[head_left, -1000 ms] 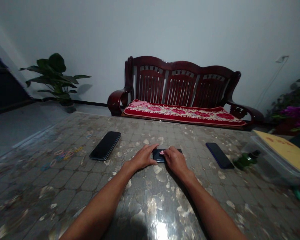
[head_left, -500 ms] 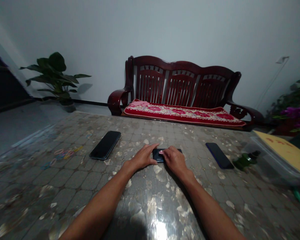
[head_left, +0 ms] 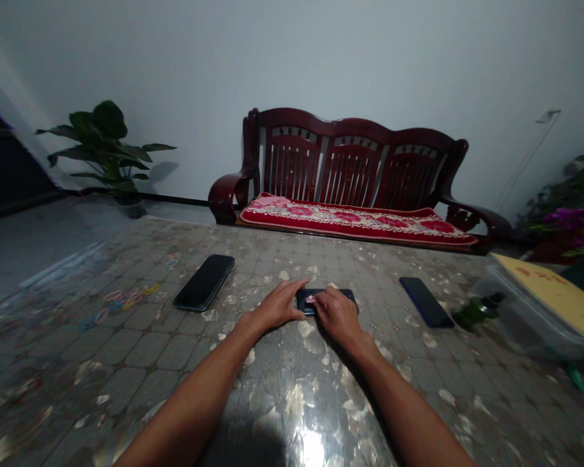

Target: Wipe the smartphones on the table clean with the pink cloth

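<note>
A dark smartphone (head_left: 305, 309) lies flat and sideways on the patterned tabletop, straight ahead of me. My left hand (head_left: 278, 306) holds it at its left end, thumb on the near edge and fingers on the far edge. Over the phone's middle, my right hand (head_left: 337, 311) pinches a small pink cloth (head_left: 311, 299) against its surface. Much of the cloth and the middle of the phone are hidden under the right hand's fingers.
A larger black phone (head_left: 204, 283) lies left, near scattered coloured rubber bands (head_left: 131, 297). To the right are a blue-edged phone (head_left: 426, 302), a green bottle (head_left: 477, 311) and a clear plastic box (head_left: 525, 318) under a yellow sheet (head_left: 555, 288). A wooden bench (head_left: 350, 162) stands beyond the table.
My right hand has shifted slightly left along the phone with the pink cloth, baring more of the phone's right end. The left hand keeps its hold.
</note>
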`<state>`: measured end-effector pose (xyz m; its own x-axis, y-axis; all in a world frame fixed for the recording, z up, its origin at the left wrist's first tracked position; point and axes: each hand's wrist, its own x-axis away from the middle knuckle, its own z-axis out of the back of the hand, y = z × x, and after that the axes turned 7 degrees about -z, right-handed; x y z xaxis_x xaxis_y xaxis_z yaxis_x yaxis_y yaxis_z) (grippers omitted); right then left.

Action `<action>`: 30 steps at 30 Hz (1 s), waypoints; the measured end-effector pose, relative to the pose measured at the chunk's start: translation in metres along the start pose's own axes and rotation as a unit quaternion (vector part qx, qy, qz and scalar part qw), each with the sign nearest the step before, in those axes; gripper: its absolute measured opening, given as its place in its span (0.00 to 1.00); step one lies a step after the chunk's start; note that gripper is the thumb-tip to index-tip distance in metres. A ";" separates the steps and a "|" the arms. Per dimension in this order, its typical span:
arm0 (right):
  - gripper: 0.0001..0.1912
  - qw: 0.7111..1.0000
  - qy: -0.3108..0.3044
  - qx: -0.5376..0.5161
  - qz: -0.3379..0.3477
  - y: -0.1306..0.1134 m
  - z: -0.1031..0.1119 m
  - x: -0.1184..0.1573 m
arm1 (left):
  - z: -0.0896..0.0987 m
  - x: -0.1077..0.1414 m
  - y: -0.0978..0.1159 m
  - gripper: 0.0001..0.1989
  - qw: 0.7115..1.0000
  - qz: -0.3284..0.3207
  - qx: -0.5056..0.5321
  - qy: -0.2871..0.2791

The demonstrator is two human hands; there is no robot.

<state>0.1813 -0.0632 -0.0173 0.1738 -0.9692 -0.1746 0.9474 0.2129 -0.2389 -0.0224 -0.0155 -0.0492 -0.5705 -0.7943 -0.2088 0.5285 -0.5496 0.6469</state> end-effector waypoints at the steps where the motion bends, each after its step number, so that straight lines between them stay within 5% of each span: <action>1: 0.13 1.000 -0.002 -0.001 0.003 -0.001 0.000 0.001 | 0.000 0.000 0.000 0.48 1.000 0.000 0.000 0.000; 8: 0.13 0.998 0.026 0.003 -0.058 0.016 0.002 -0.001 | 0.004 0.000 0.006 0.48 1.000 0.000 -0.012 -0.014; 16: 0.11 0.999 -0.017 -0.019 0.021 -0.008 0.002 0.010 | 0.000 0.001 0.000 0.47 1.000 -0.008 -0.010 -0.003; 25: 0.12 0.998 0.023 0.014 -0.049 0.031 0.010 0.010 | 0.000 0.001 0.000 0.47 1.000 -0.010 -0.018 -0.009; 30: 0.11 1.000 0.023 -0.014 -0.004 0.024 0.003 0.017 | 0.001 0.001 0.001 0.47 1.000 -0.009 -0.022 -0.016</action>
<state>0.2079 -0.0754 -0.0232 0.1535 -0.9643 -0.2157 0.9407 0.2095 -0.2670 -0.0228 -0.0167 -0.0478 -0.5997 -0.7761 -0.1950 0.5453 -0.5747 0.6102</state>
